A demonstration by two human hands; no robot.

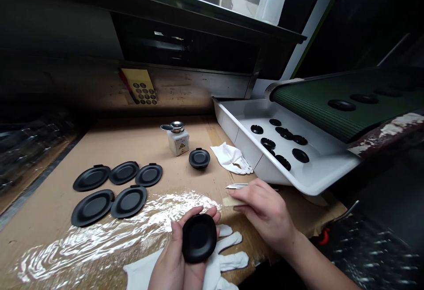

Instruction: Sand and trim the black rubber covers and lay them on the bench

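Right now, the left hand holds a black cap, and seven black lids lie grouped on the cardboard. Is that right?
No: the head view shows five black lids grouped on the cardboard, not seven. The left hand does hold the black cap.

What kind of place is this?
Probably a factory bench: a green conveyor belt ends at a white tray holding black parts, flat black discs lie on the cardboard, and the left hand holds a black cap.
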